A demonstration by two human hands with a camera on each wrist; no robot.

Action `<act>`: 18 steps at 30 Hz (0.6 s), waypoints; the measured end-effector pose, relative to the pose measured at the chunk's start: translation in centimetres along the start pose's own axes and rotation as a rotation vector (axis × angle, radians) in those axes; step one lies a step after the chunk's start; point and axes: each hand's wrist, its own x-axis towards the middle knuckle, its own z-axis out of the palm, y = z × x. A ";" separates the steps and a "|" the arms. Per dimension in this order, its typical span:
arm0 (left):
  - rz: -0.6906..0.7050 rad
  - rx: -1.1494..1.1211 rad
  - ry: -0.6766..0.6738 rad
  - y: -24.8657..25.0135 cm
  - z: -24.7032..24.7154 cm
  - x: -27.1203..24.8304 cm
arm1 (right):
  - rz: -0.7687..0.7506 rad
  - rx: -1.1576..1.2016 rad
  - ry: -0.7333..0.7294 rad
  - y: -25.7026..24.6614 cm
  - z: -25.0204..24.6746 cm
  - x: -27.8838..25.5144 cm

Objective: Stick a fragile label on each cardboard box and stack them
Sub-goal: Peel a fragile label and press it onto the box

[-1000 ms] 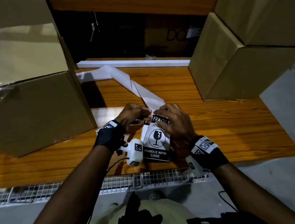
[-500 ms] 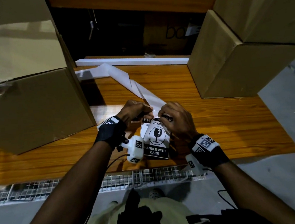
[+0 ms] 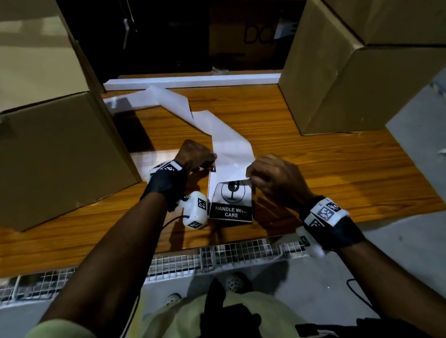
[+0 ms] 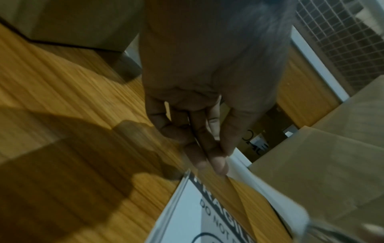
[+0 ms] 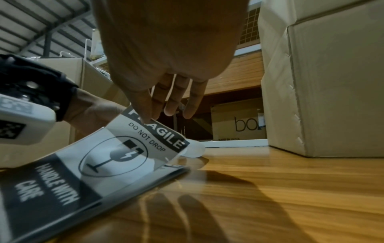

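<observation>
On the wooden tabletop, between two stacks of cardboard boxes, the person works a black-and-white fragile label off its white backing strip. The right hand pinches the label's top edge between thumb and forefinger and has it curled up and back off the strip; the remaining fingers hang loosely extended. In the right wrist view the label reads "FRAGILE", "DO NOT DROP", then a cracked wine-glass symbol inside a circle, and "HANDLE WITH CARE" in white on a black band at the bottom, which lies low near the tabletop. The left hand is curled at the left edge of the strip, holding it down beside the label; the left wrist view is blurred, showing its fingers close together just above the label's "FRAGILE" corner. The strip trails away across the tabletop toward the left cardboard box. The right cardboard box stands well apart from the hands. Further back, in shadow, another carton bears the letters "bo" and small print reading "MADE IN INDIA".
</observation>
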 end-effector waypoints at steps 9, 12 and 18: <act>0.132 0.210 0.214 -0.2 -1.2 4.3 | -0.069 -0.089 -0.022 1.2 -1.3 -2.3; 0.152 0.291 0.305 -0.5 -1.8 5.2 | -0.057 -0.093 -0.034 1.6 -1.6 -2.9; 0.576 0.589 0.427 -1.2 -1.0 2.6 | -0.035 -0.093 -0.040 1.8 -2.0 -3.1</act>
